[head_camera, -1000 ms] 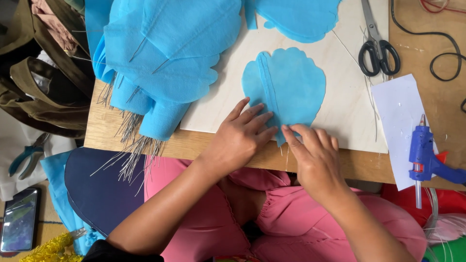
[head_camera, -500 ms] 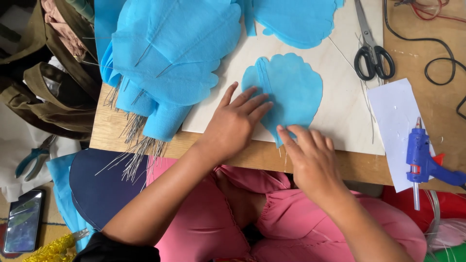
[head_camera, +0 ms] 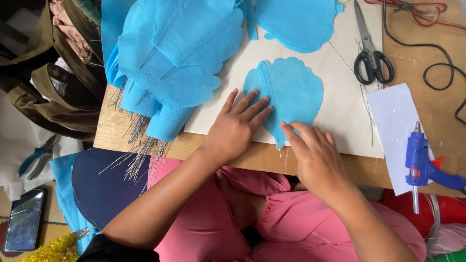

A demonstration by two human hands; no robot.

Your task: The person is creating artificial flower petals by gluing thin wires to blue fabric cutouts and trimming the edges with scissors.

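1. So, the blue fabric petal (head_camera: 293, 92) lies flat on the pale board (head_camera: 340, 116), scalloped edge away from the person, with a raised fold (head_camera: 268, 94) running down its left part to the pointed stem end near the board's front edge
2. Left hand (head_camera: 235, 128) is spread flat, fingers pressing the petal's left part right beside the fold, holding nothing
3. Right hand (head_camera: 315, 155) is palm down, fingertips (head_camera: 286, 128) pinching or pressing the lower end of the fold; can't tell if a wire is under it
4. I'd say to do this well: keep the left hand pinning the fabric, run the right fingertips along the fold with even pressure so it sticks straight, no wrinkles
5. Blue glue gun (head_camera: 422, 162) rests on white paper (head_camera: 398, 131) at the right, scissors (head_camera: 370, 53) farther up, finished petals (head_camera: 174, 63) piled at the left
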